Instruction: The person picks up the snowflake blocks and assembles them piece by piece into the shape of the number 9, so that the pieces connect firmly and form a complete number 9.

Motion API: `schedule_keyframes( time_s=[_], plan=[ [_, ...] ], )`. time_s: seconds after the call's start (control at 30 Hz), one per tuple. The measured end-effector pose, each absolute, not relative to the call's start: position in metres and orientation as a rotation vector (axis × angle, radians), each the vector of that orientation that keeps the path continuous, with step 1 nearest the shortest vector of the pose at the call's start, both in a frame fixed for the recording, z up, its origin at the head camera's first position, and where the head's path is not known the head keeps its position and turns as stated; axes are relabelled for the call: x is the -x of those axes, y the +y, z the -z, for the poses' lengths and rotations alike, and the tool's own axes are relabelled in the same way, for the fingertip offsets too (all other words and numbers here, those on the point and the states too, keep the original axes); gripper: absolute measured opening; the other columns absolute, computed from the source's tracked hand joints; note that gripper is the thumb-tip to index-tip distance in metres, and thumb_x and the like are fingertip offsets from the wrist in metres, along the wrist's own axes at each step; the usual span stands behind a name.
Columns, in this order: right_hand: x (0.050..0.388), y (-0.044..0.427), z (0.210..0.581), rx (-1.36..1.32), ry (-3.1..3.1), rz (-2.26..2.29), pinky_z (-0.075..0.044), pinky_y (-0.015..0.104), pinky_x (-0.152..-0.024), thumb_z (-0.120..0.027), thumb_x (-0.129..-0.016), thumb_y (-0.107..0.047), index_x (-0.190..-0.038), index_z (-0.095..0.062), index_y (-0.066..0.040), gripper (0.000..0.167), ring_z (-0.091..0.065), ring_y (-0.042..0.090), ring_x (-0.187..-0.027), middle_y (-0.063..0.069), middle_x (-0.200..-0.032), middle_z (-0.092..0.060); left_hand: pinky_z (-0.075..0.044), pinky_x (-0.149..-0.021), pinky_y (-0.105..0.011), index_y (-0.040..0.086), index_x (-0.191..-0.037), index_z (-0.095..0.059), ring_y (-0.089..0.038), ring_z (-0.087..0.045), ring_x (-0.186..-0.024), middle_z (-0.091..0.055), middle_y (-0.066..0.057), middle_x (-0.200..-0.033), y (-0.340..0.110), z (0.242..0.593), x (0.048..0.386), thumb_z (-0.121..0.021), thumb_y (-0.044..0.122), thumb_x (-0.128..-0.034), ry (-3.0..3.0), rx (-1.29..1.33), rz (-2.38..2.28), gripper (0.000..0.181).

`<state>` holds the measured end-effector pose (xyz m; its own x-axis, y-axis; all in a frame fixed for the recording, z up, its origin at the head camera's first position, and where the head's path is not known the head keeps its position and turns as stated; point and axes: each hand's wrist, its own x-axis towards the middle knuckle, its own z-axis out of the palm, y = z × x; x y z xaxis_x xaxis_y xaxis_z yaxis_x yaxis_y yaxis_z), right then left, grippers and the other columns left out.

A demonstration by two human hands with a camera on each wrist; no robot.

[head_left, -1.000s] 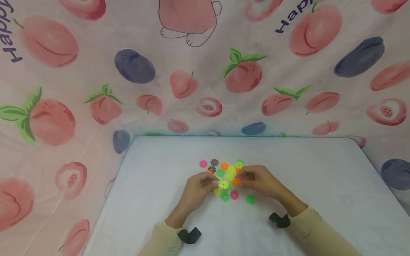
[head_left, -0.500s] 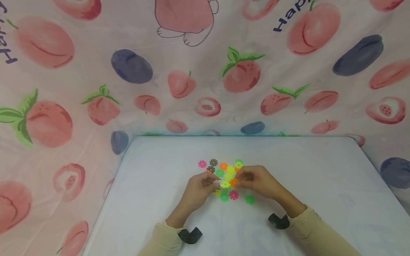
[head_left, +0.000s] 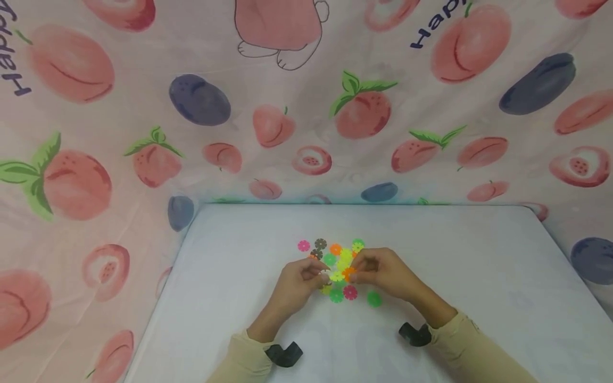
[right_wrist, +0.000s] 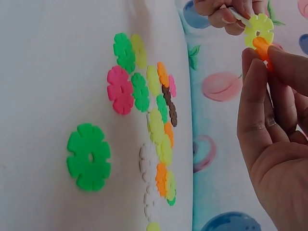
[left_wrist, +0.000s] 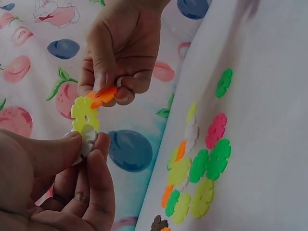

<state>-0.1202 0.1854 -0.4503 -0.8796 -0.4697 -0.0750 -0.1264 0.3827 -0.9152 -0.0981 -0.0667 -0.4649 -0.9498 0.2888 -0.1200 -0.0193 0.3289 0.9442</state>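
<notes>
My left hand [head_left: 294,286] pinches a white notched snowflake disc [left_wrist: 88,138] between thumb and fingers. A yellow snowflake disc [left_wrist: 79,111] is joined to its upper edge. From the other side, my right hand [head_left: 390,272] pinches an orange snowflake disc [right_wrist: 263,48] whose edge meets the yellow one; in the left wrist view they overlap at the rim. How deep the slots engage cannot be told. Both hands are raised off the table, over loose discs. Fingers hide part of the white and orange discs.
Loose discs lie on the white table [head_left: 230,255], several overlapping. A green disc [right_wrist: 89,156] sits apart, nearer the right hand. Close by are a pink disc [right_wrist: 120,90] and brown discs [head_left: 320,243]. A fruit-print cloth [head_left: 287,181] hangs behind the table.
The orange disc has moved left in my right hand to meet the yellow disc. The yellow disc has turned from nearly face-on to more tilted. The loose discs stay put.
</notes>
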Motion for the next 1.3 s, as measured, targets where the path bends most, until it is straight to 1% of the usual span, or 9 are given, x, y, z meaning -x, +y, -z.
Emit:
schedule_keyframes(
  time_s=[0.07, 0.17, 0.43, 0.63, 0.77, 0.87, 0.97, 1.1, 1.3],
  plan=[
    [0.120, 0.185, 0.450, 0.526, 2.297, 1.517, -0.061, 0.040, -0.074, -0.081, -0.087, -0.019, -0.094, -0.072, -0.014, 0.013, -0.070, 0.035, -0.080, 0.003, -0.084, -0.072, -0.056, -0.068, -0.027, 0.017, -0.105, -0.074, -0.014, -0.068, -0.078, -0.069, 0.002, -0.088, -0.066, 0.464, 0.097, -0.073, 0.015, -0.0929, 2.345, -0.237, -1.650, 0.013],
    [0.119, 0.185, 0.449, 0.536, 2.274, 1.534, -0.061, 0.041, -0.074, -0.081, -0.087, -0.018, -0.094, -0.072, -0.013, 0.012, -0.070, 0.040, -0.080, 0.005, -0.084, -0.072, -0.055, -0.066, -0.024, 0.017, -0.105, -0.074, -0.013, -0.066, -0.077, -0.068, 0.002, -0.088, -0.065, 0.462, 0.095, -0.073, 0.014, -0.0925, 2.364, -0.234, -1.644, 0.013],
    [0.118, 0.182, 0.447, 0.613, 2.289, 1.534, -0.058, 0.029, -0.069, -0.080, -0.087, -0.012, -0.090, -0.073, -0.009, 0.008, -0.065, 0.018, -0.074, 0.006, -0.081, -0.069, -0.053, -0.062, -0.024, 0.017, -0.102, -0.073, -0.011, -0.063, -0.073, -0.067, 0.003, -0.085, -0.063, 0.457, 0.092, -0.072, 0.014, -0.0930, 2.396, -0.262, -1.615, 0.009],
    [0.117, 0.181, 0.446, 0.596, 2.277, 1.530, -0.058, 0.028, -0.070, -0.081, -0.087, -0.012, -0.090, -0.072, -0.009, 0.009, -0.064, 0.018, -0.074, 0.007, -0.082, -0.068, -0.053, -0.064, -0.025, 0.016, -0.103, -0.073, -0.012, -0.064, -0.075, -0.068, 0.004, -0.086, -0.063, 0.457, 0.092, -0.072, 0.015, -0.0937, 2.401, -0.281, -1.594, 0.009],
    [0.118, 0.181, 0.446, 0.602, 2.263, 1.532, -0.058, 0.028, -0.070, -0.081, -0.087, -0.012, -0.091, -0.072, -0.010, 0.009, -0.065, 0.019, -0.074, 0.007, -0.081, -0.068, -0.054, -0.065, -0.025, 0.015, -0.104, -0.073, -0.017, -0.066, -0.076, -0.070, 0.003, -0.086, -0.063, 0.456, 0.093, -0.072, 0.014, -0.0937, 2.379, -0.272, -1.592, 0.011],
    [0.120, 0.182, 0.449, 0.600, 2.245, 1.543, -0.059, 0.030, -0.071, -0.080, -0.087, -0.013, -0.093, -0.073, -0.010, 0.010, -0.066, 0.023, -0.074, 0.007, -0.082, -0.068, -0.055, -0.066, -0.025, 0.013, -0.106, -0.072, -0.022, -0.067, -0.077, -0.070, 0.001, -0.086, -0.064, 0.456, 0.093, -0.073, 0.014, -0.0933, 2.344, -0.270, -1.615, 0.012],
    [0.121, 0.184, 0.451, 0.576, 2.215, 1.568, -0.061, 0.034, -0.073, -0.080, -0.088, -0.015, -0.096, -0.073, -0.010, 0.011, -0.068, 0.033, -0.077, 0.007, -0.083, -0.069, -0.056, -0.067, -0.026, 0.010, -0.106, -0.071, -0.028, -0.068, -0.077, -0.069, -0.001, -0.085, -0.064, 0.457, 0.094, -0.073, 0.013, -0.0927, 2.277, -0.265, -1.655, 0.014],
    [0.122, 0.187, 0.454, 0.529, 2.186, 1.600, -0.062, 0.042, -0.079, -0.080, -0.089, -0.020, -0.101, -0.074, -0.011, 0.016, -0.069, 0.045, -0.084, 0.008, -0.087, -0.072, -0.054, -0.066, -0.027, 0.007, -0.106, -0.069, -0.026, -0.068, -0.076, -0.068, -0.004, -0.084, -0.063, 0.460, 0.093, -0.074, 0.012, -0.0917, 2.173, -0.263, -1.702, 0.016],
    [0.124, 0.187, 0.454, 0.457, 2.183, 1.630, -0.060, 0.053, -0.083, -0.079, -0.089, -0.024, -0.104, -0.074, -0.012, 0.019, -0.069, 0.048, -0.089, 0.010, -0.091, -0.072, -0.055, -0.070, -0.028, 0.009, -0.107, -0.071, -0.027, -0.070, -0.079, -0.067, -0.001, -0.085, -0.062, 0.466, 0.094, -0.073, 0.014, -0.0917, 2.142, -0.253, -1.669, 0.016]
  ],
)
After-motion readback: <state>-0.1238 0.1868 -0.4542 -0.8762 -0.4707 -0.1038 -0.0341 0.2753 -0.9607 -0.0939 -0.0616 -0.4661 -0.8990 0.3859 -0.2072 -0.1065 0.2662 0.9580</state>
